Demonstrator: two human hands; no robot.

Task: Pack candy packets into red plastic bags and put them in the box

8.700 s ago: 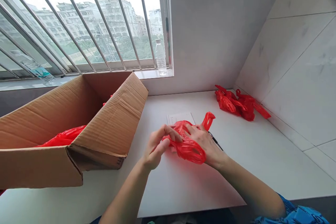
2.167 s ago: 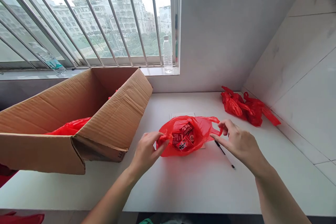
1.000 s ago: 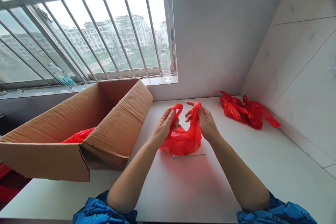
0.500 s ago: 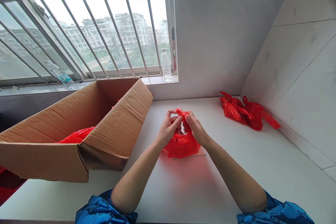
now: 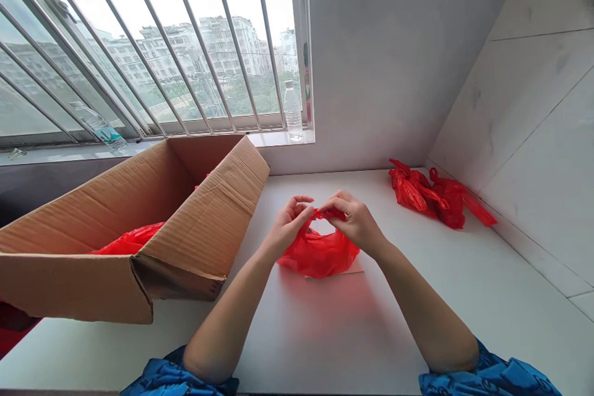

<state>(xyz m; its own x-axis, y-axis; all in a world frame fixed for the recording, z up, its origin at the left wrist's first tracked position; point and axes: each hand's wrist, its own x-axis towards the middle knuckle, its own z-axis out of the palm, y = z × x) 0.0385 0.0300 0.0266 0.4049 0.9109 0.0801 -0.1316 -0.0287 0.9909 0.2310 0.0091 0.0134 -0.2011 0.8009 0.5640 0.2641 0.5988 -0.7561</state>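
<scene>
A red plastic bag sits on the white table in front of me, its two handles drawn up and meeting at the top. My left hand pinches the left handle between thumb and fingers. With thumb and fingertips, my right hand grips the right handle near where the two meet. A gap shows between the handles. What the bag holds is hidden; a thin flat edge shows beneath its front right side.
An open cardboard box with red plastic inside stands at left. More red bags lie at the back right by the tiled wall. Clear bottles, one upright and one leaning, rest on the sill of the barred window.
My hands have moved apart, the right one up and outward. The bag's handles, bunched together before, are now stretched sideways, and the bag looks wider.
</scene>
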